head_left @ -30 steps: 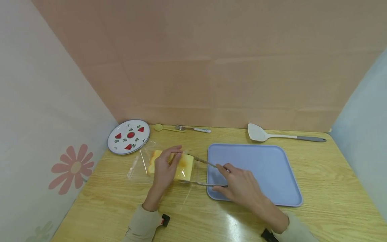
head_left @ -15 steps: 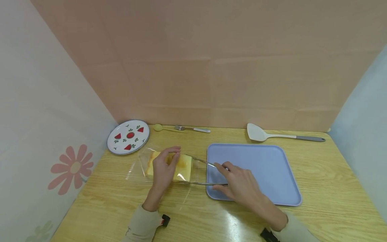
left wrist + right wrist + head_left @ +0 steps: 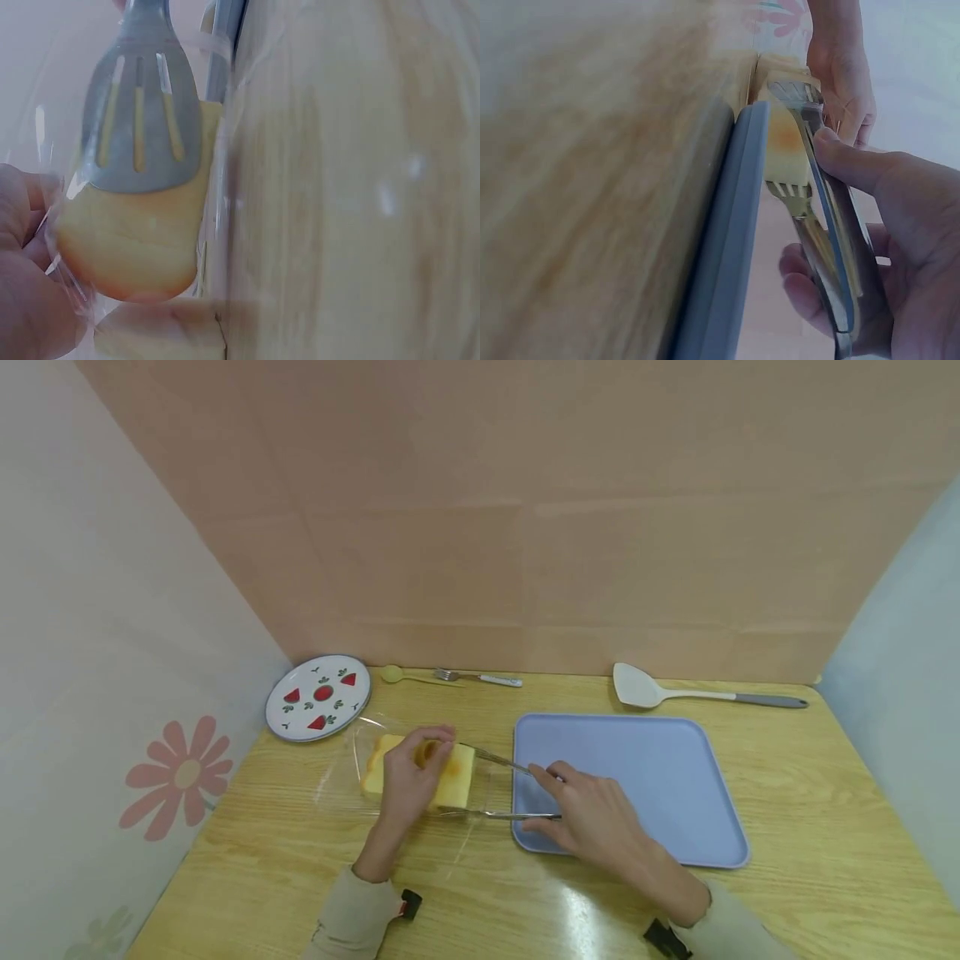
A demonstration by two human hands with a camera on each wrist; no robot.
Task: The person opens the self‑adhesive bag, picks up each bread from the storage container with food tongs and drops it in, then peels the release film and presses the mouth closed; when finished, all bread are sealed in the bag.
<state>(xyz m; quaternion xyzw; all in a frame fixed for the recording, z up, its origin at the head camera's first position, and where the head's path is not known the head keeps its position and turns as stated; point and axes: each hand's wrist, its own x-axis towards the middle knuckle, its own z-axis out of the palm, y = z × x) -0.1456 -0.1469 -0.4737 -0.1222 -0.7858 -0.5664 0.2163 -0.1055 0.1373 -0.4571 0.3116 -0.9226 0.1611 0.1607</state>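
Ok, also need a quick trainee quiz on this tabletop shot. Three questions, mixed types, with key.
1. Which holds the tongs whose slotted ends sit either side of the bread?
A) left hand
B) right hand
C) neither

2. True or false: the white turner lies outside the blue tray.

3. Fill in: along the back of the table, a ___ lies between the yellow spoon and the turner.

Key:
1. B, right hand
2. True
3. fork

Left hand (image 3: 408,777) is pinching, fingers bent; right hand (image 3: 600,814) is gripping, thumb (image 3: 551,832) held apart. Both forearms (image 3: 378,852) are angling inward (left one steeper).
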